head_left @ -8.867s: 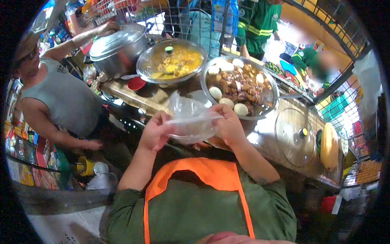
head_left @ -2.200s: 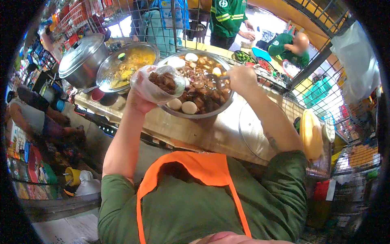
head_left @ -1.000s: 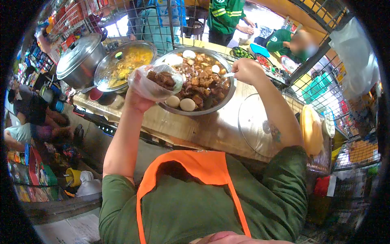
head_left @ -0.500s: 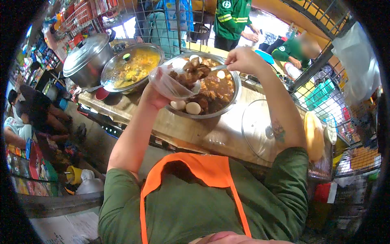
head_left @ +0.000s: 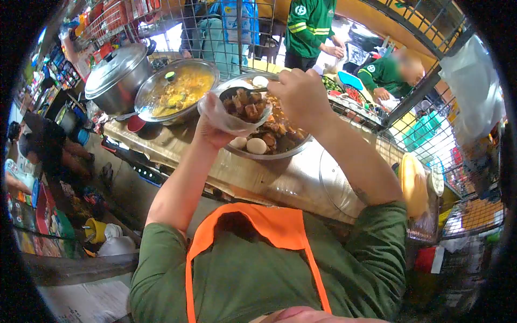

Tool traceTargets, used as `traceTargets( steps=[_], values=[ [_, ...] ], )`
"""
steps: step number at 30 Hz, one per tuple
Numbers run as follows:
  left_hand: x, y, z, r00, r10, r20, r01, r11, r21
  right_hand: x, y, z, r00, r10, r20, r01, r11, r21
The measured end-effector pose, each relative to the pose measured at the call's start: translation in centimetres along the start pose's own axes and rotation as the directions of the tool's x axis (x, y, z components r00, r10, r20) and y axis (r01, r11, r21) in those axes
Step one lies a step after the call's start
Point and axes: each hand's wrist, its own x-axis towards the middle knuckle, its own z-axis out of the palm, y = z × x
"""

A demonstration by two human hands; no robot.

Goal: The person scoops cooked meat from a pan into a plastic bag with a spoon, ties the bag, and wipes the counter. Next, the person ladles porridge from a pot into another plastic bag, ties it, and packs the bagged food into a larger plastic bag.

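Observation:
My left hand (head_left: 213,127) is wrapped round a clear plastic bag (head_left: 232,123), held mouth-up over a large metal bowl of brown meat stew (head_left: 291,149). Chunks of dark stewed meat (head_left: 249,105) show at the bag's mouth, on what looks like the bowl of a serving spoon. My right hand (head_left: 302,97) is closed round the spoon's handle, which is mostly hidden behind the fingers. Whole boiled eggs (head_left: 257,145) lie at the stew's near edge, just below the bag, and another egg (head_left: 260,82) sits at the far side.
A glass-lidded pan of yellow food (head_left: 180,91) and a lidded metal pot (head_left: 119,78) stand left. A glass lid (head_left: 338,180) lies on the counter (head_left: 258,180) to the right. Wire mesh (head_left: 237,48) borders the far side; people in green (head_left: 308,27) are beyond it.
My right hand has moved left and nearer the bag, tipping the spoon so its meat sits at the bag's mouth. The bag has shifted only slightly in my left hand.

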Motion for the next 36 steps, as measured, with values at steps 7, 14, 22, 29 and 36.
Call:
traceTargets(
  steps=[7, 14, 22, 29, 36],
  values=[
    [-0.1, 0.4, -0.2, 0.999, 0.005, -0.053, -0.003, 0.999, 0.038, -0.3, 1.8, -1.4, 0.991, 0.094, -0.098, -0.103, 0.991, -0.084],
    [0.2, -0.1, -0.2, 1.000, 0.000, -0.030, 0.002, 0.998, 0.068, -1.1, 1.4, -0.5, 0.989, 0.070, -0.130, -0.083, 0.992, -0.092],
    [0.2, 1.5, -1.6, 0.969, 0.048, -0.241, 0.013, 0.970, 0.245, -5.1, 6.4, 1.5, 0.862, 0.330, 0.384, -0.268, 0.941, -0.207],
    [-0.2, 1.7, -1.6, 0.980, 0.034, -0.199, 0.007, 0.980, 0.200, -8.7, 6.0, 6.2, 0.611, 0.437, 0.661, -0.554, 0.831, -0.037],
    [0.0, 1.7, -1.8, 0.978, 0.014, -0.207, 0.033, 0.974, 0.224, -8.0, 8.9, 4.8, 0.593, 0.414, 0.691, -0.724, 0.650, 0.232]
  ],
)
